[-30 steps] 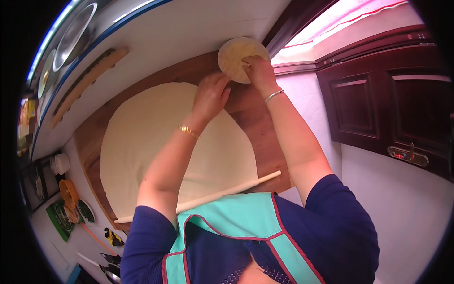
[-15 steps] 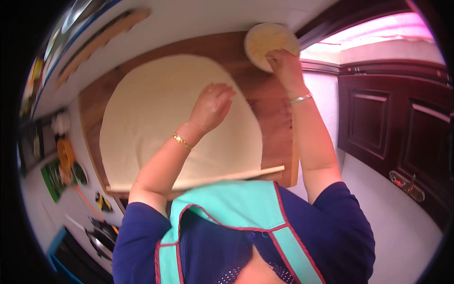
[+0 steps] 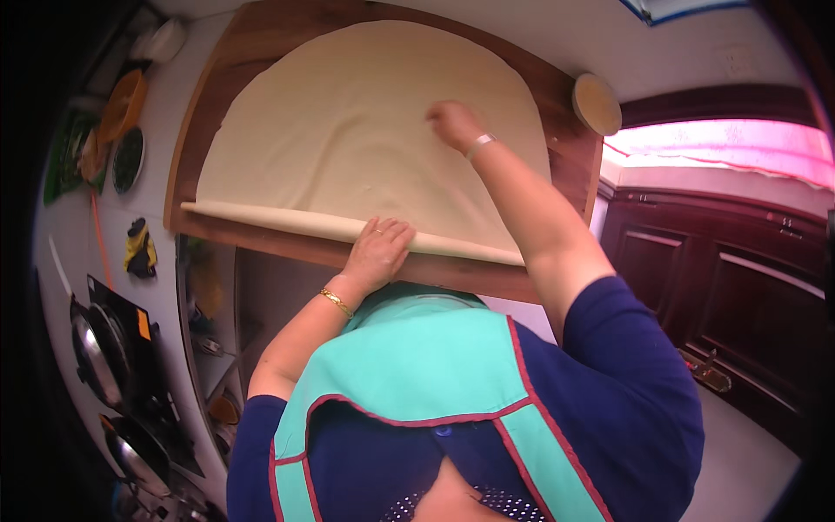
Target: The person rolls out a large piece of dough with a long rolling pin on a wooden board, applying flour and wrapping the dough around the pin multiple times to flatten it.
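Here the left hand [image 3: 379, 252] lies unclenched on the rolling pin [image 3: 278, 215] near the front of the dough sheet [image 3: 365, 96] on the board [image 3: 570, 143], the right hand [image 3: 454, 126] over it, clenched, contents hidden: seemingly dusting, calling for even scattering next.

Wooden board [image 3: 252, 42]: dough sheet [image 3: 365, 113], rolling pin [image 3: 278, 219], round dish [image 3: 597, 103]

An orange container [image 3: 123, 105] sits left, a dark panelled door [image 3: 755, 306] right.
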Demonstrator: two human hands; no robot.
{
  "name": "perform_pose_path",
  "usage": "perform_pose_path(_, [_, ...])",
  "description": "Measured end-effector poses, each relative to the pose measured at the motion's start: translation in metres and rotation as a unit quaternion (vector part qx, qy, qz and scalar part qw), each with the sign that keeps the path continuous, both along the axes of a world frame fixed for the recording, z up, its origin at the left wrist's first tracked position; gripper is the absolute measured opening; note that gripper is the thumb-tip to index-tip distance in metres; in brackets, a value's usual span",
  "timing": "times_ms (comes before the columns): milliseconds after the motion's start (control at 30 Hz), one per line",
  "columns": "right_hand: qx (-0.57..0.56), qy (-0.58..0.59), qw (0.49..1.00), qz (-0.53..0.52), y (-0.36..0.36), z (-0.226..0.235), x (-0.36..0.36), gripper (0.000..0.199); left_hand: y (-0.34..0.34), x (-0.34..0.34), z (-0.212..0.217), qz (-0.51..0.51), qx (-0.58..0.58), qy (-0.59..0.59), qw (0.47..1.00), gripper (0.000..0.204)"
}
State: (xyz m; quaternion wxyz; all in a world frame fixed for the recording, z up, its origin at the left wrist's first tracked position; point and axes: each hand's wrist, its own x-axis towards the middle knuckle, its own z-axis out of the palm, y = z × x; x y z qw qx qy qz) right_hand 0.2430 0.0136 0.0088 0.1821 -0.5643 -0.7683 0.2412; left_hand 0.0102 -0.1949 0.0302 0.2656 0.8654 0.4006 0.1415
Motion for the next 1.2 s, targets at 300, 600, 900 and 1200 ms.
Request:
perform_pose_path(300, [-0.035,-0.047,0.992,-0.115,0.004,0.028,-0.080,0.020,-0.028,-0.070,-0.015,0.020,0.097,0.025,0.995,0.053])
perform_pose_path(600, [-0.121,0.204,0.908,-0.346,-0.143,0.027,-0.047,0.024,0.011,-0.063,-0.019,-0.036,0.089,0.050,0.994,0.053])
perform_pose_path(900, [0.032,0.036,0.999,0.023,-0.214,0.019,-0.098,0.044,0.139,-0.117,-0.067,0.217,0.151,0.054,0.963,0.050])
perform_pose_path(1200, [-0.054,-0.063,0.996,-0.010,-0.240,0.014,-0.063,0.047,0.184,-0.127,-0.075,0.269,0.057,0.214,0.937,0.059])
